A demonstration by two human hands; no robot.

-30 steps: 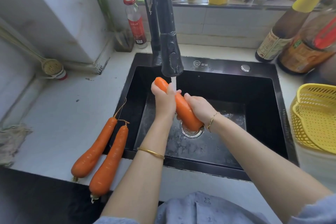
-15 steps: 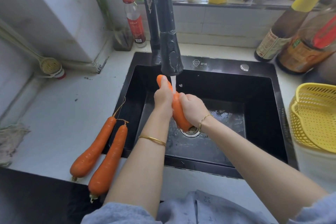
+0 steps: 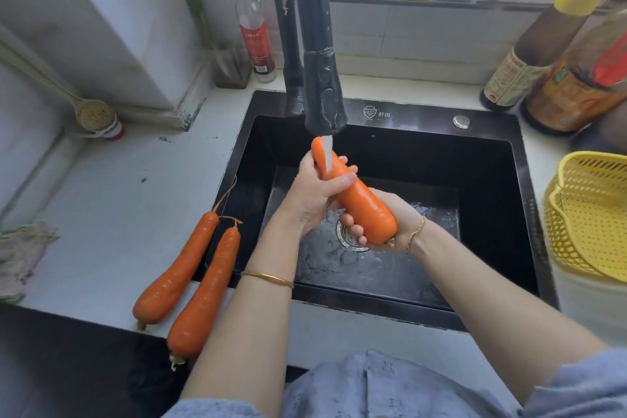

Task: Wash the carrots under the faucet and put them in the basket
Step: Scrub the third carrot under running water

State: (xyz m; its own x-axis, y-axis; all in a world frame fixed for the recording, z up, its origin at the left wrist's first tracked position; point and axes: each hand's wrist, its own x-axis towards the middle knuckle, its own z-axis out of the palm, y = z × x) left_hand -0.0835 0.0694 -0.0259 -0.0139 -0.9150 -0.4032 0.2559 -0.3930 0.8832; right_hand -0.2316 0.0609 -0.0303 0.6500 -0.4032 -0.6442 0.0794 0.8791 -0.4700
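Right of the black sink (image 3: 407, 115), the yellow basket (image 3: 590, 214) runs off-frame. Under the faucet (image 3: 322, 88), the carrot (image 3: 359, 204) slants, tip up-left, thick end down-right. The left hand (image 3: 314, 195) grips its narrow half; the right hand (image 3: 393, 214) curls under the thick end, palm hidden.

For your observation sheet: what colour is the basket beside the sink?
The basket is yellow; head view.

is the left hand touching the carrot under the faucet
Touching. The head view shows the left hand with thumb and fingers curled round the upper part of the carrot.
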